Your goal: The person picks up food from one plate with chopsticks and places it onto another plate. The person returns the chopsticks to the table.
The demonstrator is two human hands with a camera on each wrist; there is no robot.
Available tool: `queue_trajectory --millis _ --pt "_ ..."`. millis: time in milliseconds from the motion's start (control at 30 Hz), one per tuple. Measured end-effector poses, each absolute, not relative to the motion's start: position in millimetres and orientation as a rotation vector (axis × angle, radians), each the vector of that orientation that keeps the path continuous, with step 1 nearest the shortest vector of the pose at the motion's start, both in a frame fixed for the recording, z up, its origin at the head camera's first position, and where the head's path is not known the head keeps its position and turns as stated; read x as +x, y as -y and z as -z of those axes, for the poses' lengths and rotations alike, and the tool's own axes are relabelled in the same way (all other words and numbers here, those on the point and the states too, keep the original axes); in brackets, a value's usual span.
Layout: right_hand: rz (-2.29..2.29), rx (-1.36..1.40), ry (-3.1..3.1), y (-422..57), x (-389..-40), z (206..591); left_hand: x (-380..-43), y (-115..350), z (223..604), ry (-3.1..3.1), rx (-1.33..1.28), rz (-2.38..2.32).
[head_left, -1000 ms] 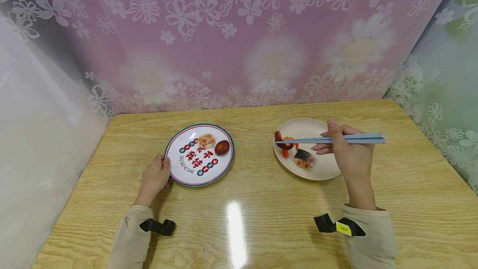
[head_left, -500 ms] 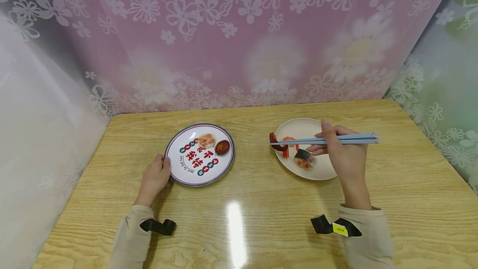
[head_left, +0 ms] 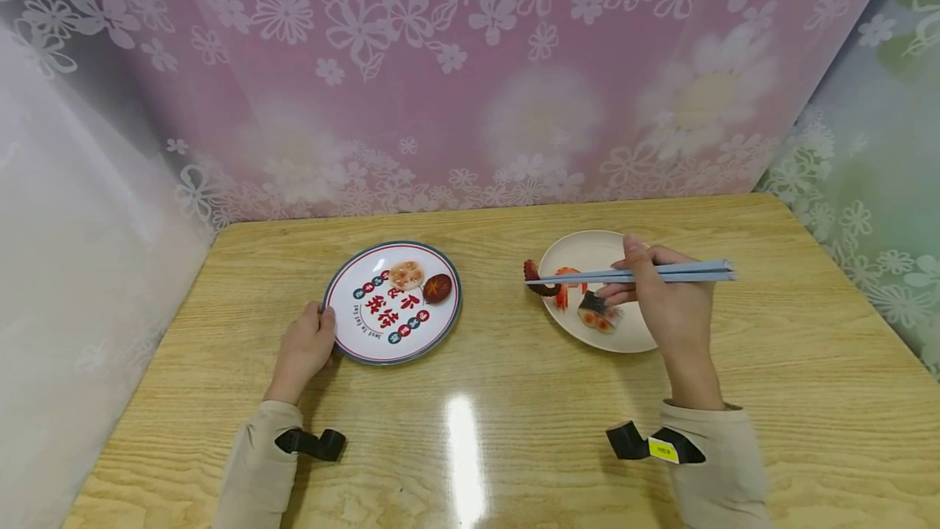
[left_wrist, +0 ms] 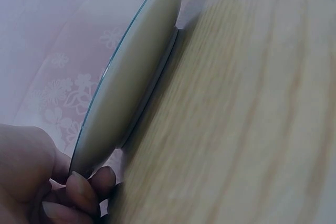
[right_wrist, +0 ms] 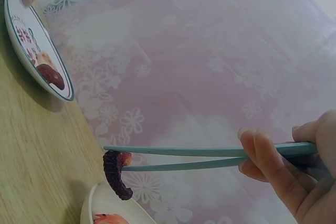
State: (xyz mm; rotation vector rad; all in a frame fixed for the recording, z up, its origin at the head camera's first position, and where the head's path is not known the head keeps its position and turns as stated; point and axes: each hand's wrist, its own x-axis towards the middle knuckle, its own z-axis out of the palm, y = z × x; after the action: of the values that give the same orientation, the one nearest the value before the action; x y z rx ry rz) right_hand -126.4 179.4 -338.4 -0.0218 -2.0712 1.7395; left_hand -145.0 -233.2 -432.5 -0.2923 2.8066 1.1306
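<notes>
My right hand [head_left: 671, 300] grips a pair of light blue chopsticks [head_left: 698, 271]. Their tips pinch a dark red octopus tentacle [right_wrist: 114, 176], held above the left rim of a beige plate [head_left: 631, 337]. On that plate lie a red-and-white shrimp piece [head_left: 564, 294] and a dark-and-pale piece of food [head_left: 598, 313] with orange round spots. With thumb above and fingers below, my left hand [head_left: 304, 345] pinches the rim of a white plate [head_left: 352, 313] with a green edge and red characters. A lotus root slice [head_left: 406, 275] and a brown shiitake mushroom [head_left: 436, 289] sit on it.
Both plates rest on a wooden table [head_left: 499, 366], with a strip of tabletop between them. A pink flowered curtain [head_left: 470, 104] hangs behind the far edge, and pale cloth hangs at both sides.
My right hand has moved left with the chopsticks, carrying the octopus tentacle from inside the beige plate to its left rim. The left hand and white plate have stayed put.
</notes>
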Motion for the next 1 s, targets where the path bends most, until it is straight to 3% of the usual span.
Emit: queue_trajectory --millis 1000 --pt "-1.761 0.074 2.081 -160 -127 342 -146 233 432 -2.797 -0.292 -1.141"
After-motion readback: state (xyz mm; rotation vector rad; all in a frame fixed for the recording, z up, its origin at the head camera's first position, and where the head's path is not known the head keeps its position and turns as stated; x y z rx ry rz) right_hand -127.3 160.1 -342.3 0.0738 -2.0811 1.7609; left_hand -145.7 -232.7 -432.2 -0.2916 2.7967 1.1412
